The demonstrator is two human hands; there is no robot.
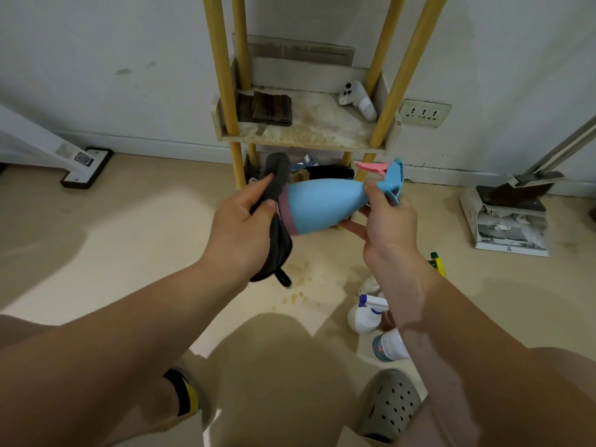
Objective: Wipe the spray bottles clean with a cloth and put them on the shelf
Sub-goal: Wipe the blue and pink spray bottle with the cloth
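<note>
The blue spray bottle (322,204) lies sideways in the air just in front of the shelf (322,130), level with its lower tier, with its pink-banded base to the left. It is opaque, so its fill cannot be told. The left hand (238,227) is clamped on a dark grey cloth (277,175) and presses it against the bottle's base. The right hand (387,214) is curled round the neck below the sprayer head.

The shelf's tray holds a folded brown cloth (271,108) at its left rear and a white handheld device (356,98) at its right rear. Its front and centre are open, stained board between the yellow posts. On the floor (129,240) in front of the shelf, toward its right, are a white spray bottle (364,314) and a blue-labelled bottle (390,345).
</note>
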